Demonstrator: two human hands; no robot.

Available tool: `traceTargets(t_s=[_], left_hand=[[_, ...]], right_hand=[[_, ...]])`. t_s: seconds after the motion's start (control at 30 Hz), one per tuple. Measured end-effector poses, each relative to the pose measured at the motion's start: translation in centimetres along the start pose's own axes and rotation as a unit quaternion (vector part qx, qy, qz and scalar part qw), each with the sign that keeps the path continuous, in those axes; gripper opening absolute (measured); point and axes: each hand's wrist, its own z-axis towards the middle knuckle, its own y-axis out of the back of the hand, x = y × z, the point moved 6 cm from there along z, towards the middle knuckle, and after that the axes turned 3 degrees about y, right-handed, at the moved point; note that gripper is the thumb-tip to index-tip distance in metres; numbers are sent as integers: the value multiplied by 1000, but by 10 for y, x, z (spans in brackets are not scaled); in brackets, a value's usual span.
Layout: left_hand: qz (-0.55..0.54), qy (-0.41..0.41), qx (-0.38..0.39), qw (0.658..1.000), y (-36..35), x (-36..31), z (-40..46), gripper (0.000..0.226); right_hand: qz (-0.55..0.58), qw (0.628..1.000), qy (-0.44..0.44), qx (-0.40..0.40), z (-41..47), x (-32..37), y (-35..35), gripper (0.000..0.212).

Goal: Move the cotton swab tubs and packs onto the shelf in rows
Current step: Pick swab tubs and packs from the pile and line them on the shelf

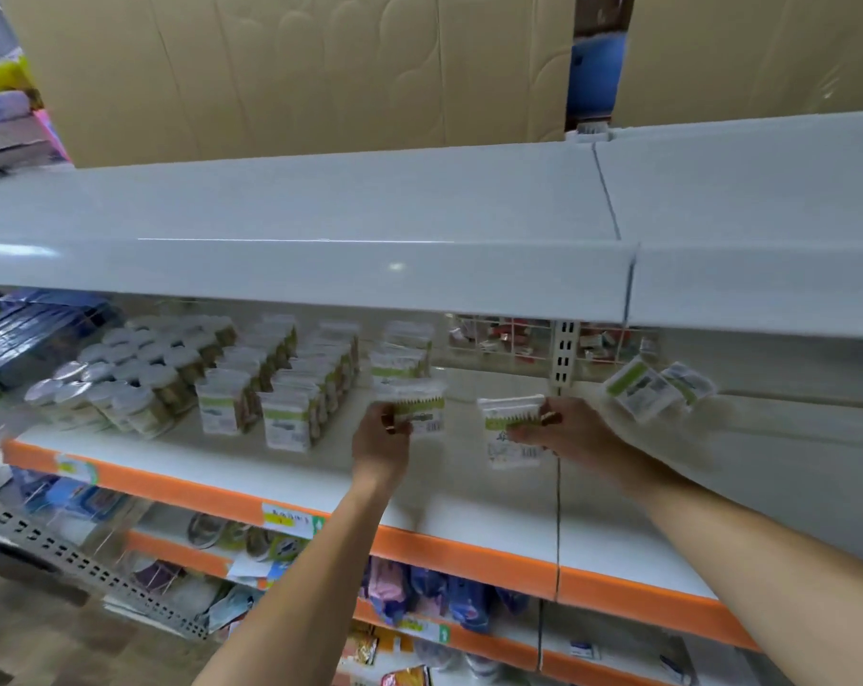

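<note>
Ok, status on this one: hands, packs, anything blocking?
Left hand holds a swab pack; right hand holds another pack. Both at the shelf, beside the standing rows. Nothing blocking.

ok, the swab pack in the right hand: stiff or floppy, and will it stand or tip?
The pack keeps a flat boxy shape while the right hand pinches only one edge, so probably fairly stiff and light. It looks tall and thin, so it may tip unless set against the standing row.
</note>
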Motion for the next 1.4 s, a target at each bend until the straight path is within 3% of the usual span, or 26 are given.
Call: traceTargets(t_s=[0.17, 0.5, 1.1, 1.27, 1.4], left_hand=[[-27, -13, 0, 1000, 18, 15, 38, 19], [-59, -56, 62, 995, 25, 27, 69, 23], [-25, -118, 71, 990, 37, 26, 60, 24], [-17, -110, 83, 990, 43, 27, 43, 52], [-28, -115, 96, 988, 49, 30, 31, 52]], right_hand=[[20, 999, 14, -28, 19, 27, -38, 42], [-10, 996, 36, -83, 36, 65, -90, 26], [-71, 977, -6, -199, 53, 93, -143, 42], [-69, 977, -19, -202, 60, 98, -156, 43], [-60, 976, -13, -209, 65, 103, -160, 43]])
